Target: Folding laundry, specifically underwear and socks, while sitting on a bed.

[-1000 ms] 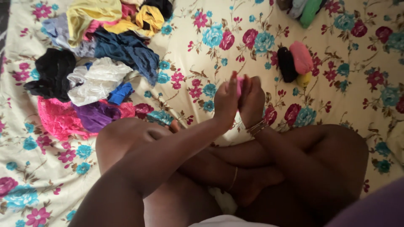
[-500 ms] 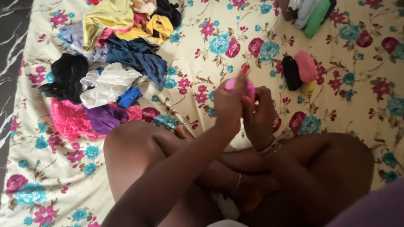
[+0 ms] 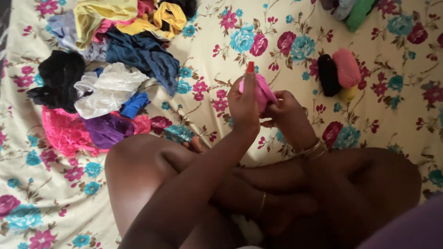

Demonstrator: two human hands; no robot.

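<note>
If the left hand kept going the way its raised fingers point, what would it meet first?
The left hand, holding a pink cloth with the right hand, points up the picture. Ahead lies only bare flowered bedsheet; the dark blue garment sits off to its left. Depth is unclear, so this is a judgement.

A cream bedsheet (image 3: pixel 221 50) printed with pink and teal flowers covers the bed. At upper left lies a loose heap of garments (image 3: pixel 106 69) in yellow, navy, black, white, purple and pink lace. At right sit three small rolls together: black roll (image 3: pixel 328 74), pink roll (image 3: pixel 346 67), yellow roll (image 3: pixel 347 94).
</note>
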